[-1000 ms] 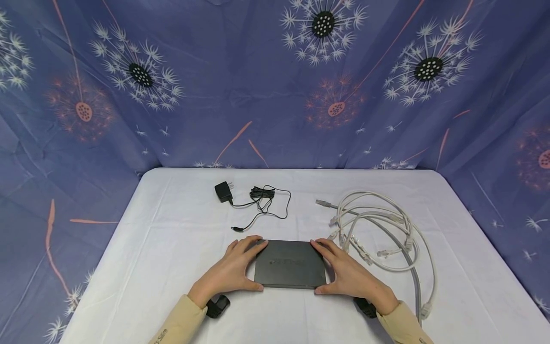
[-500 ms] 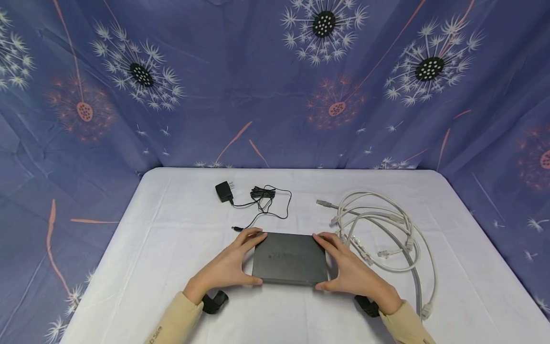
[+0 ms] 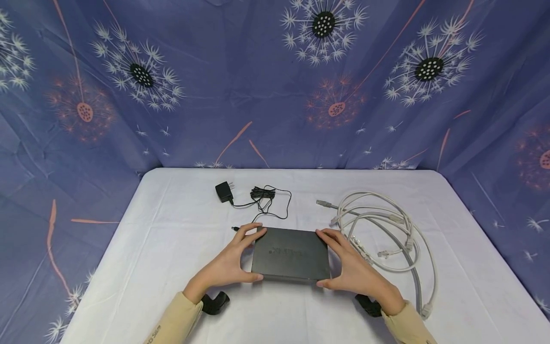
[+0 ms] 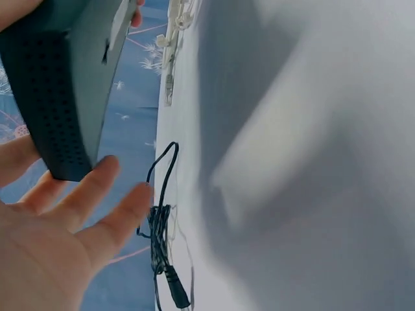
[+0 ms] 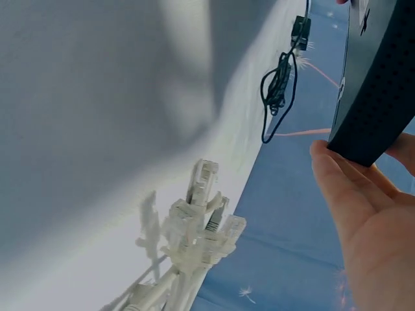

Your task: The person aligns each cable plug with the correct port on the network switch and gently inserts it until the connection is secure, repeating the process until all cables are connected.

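Note:
Between my two hands is a dark grey network switch [image 3: 290,253], a flat box with lettering on its top. My left hand [image 3: 227,263] grips its left end, thumb at the near edge and fingers at the far corner. The right end is held the same way by my right hand [image 3: 354,267]. Both wrist views show the box raised above the white cloth, with its shadow underneath. Rows of small vent holes mark its side wall [image 4: 52,97]. Its underside faces the cloth and hides from the head view.
Behind the switch lies a black power adapter [image 3: 224,191] with a bundled cord [image 3: 262,193]. Coiled white and grey network cables [image 3: 415,282] lie to the right, their clear plugs [image 5: 204,181] showing in the right wrist view. A blue dandelion-print curtain [image 3: 240,71] hangs behind the table.
Both hands have lifted the switch from the table and moved it slightly away from the body. It looks larger, and its near side shows more. Adapter and cables have stayed put.

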A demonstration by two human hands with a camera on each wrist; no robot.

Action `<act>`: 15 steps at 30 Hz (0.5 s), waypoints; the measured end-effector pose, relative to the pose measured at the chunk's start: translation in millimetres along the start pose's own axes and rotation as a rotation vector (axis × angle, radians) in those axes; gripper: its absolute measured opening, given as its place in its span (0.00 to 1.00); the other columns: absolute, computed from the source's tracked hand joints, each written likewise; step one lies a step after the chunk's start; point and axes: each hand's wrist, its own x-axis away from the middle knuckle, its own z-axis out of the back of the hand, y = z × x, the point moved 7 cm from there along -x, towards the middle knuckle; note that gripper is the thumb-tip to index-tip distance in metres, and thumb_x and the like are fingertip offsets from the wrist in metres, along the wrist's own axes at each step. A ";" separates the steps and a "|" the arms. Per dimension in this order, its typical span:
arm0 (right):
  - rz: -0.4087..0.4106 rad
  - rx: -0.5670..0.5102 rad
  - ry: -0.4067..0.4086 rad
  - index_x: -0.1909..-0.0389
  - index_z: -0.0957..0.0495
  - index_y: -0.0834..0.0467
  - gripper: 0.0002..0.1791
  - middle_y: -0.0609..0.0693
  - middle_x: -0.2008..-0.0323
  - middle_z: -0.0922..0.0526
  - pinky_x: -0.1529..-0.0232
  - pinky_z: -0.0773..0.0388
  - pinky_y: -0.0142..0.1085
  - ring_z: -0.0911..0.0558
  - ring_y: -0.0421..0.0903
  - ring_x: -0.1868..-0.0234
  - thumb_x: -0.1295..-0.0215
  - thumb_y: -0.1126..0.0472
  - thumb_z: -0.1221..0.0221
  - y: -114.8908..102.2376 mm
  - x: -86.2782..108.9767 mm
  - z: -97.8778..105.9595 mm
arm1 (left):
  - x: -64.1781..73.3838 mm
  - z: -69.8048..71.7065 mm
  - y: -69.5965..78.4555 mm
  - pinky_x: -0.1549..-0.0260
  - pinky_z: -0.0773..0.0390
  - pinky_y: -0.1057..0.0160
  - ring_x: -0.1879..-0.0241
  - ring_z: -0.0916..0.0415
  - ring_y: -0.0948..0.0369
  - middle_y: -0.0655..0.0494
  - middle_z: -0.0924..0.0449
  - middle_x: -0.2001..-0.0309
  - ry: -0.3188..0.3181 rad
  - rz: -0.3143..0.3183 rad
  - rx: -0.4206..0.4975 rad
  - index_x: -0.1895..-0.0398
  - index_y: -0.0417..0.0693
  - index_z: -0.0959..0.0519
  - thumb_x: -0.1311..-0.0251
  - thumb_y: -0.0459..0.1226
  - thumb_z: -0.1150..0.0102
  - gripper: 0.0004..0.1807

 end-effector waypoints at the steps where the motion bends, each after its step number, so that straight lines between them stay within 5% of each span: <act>1: 0.005 0.002 0.011 0.27 0.44 0.54 0.57 0.51 0.34 0.42 0.50 0.31 0.57 0.36 0.56 0.37 0.58 0.49 0.25 -0.7 -0.1 1.4 | -0.3 0.1 0.5 0.43 0.34 0.53 0.34 0.44 0.52 0.50 0.55 0.28 0.004 -0.011 0.019 0.27 0.45 0.44 0.59 0.36 0.25 0.53; 15: 0.044 0.033 0.089 0.28 0.42 0.56 0.57 0.51 0.34 0.41 0.51 0.30 0.56 0.33 0.53 0.39 0.60 0.48 0.25 -8.2 -0.6 8.5 | -2.3 0.6 2.8 0.44 0.33 0.53 0.35 0.44 0.52 0.48 0.58 0.27 0.095 -0.066 0.083 0.26 0.45 0.45 0.55 0.38 0.26 0.52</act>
